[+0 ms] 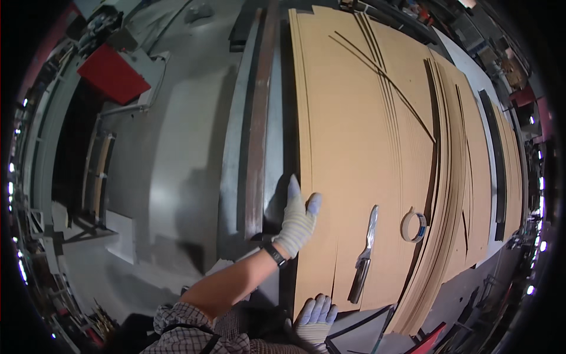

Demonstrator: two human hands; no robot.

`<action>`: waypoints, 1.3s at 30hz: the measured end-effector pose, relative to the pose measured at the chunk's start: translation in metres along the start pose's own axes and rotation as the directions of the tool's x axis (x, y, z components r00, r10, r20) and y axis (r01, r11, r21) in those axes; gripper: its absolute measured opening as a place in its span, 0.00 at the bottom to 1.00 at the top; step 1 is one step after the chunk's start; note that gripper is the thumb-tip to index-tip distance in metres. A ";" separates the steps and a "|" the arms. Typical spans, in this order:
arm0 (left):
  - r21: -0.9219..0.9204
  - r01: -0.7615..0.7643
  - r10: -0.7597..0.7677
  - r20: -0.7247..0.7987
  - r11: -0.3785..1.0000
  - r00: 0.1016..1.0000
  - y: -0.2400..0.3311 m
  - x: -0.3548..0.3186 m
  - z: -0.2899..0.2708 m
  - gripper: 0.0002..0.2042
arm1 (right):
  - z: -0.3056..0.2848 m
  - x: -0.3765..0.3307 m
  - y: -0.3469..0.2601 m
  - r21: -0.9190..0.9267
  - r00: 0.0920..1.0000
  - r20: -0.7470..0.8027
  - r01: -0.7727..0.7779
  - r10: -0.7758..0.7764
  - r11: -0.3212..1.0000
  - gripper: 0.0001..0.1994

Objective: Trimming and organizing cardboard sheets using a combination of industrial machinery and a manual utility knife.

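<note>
My left hand (298, 223), in a striped knit glove with bluish fingertips, is at the left long edge of a large tan cardboard sheet (348, 159). Its thumb and forefinger are spread apart; the other fingers are partly hidden at the edge. At the sheet's near edge my right hand (316, 318), gloved alike, rests with fingers stretched out flat on the board. A knife (365, 253) with a silvery blade and dark handle lies on the sheet, right of both hands. Further right a tape roll (414, 227) sits on the cardboard.
Long narrow cardboard strips (445, 194) are stacked along the right side. Thin dark strips (383, 74) lie across the far part. A brownish metal beam (259, 130) runs left of the sheet. A red box (113, 74) stands far left, beyond the grey floor (183, 141).
</note>
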State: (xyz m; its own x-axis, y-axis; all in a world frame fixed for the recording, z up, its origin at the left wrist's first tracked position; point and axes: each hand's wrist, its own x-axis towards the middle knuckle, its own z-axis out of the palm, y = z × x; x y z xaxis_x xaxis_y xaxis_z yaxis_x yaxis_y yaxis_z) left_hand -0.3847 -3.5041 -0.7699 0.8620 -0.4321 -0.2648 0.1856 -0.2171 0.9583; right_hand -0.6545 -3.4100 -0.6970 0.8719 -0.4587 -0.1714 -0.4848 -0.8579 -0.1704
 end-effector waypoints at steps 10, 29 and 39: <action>0.084 -0.093 0.101 -0.099 0.992 0.990 -0.014 -0.026 0.008 0.35 | 0.000 -0.004 0.001 -0.061 0.995 0.100 0.014 -0.008 0.998 0.47; 0.193 0.003 -0.027 0.123 0.981 0.992 0.003 -0.027 -0.091 0.52 | -0.009 0.003 -0.009 -0.068 0.999 0.037 0.000 0.003 0.998 0.48; 0.227 0.070 -0.118 0.207 0.971 0.971 -0.017 -0.101 -0.073 0.48 | -0.013 -0.003 -0.008 -0.080 1.000 -0.019 0.003 -0.005 0.997 0.49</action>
State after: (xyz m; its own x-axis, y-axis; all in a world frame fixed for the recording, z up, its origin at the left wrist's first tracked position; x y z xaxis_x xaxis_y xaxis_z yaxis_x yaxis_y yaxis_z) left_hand -0.4400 -3.3926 -0.7517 0.7180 -0.5749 -0.3923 0.1335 -0.4394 0.8883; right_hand -0.6523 -3.4048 -0.6829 0.8752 -0.4590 -0.1524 -0.4750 -0.8751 -0.0924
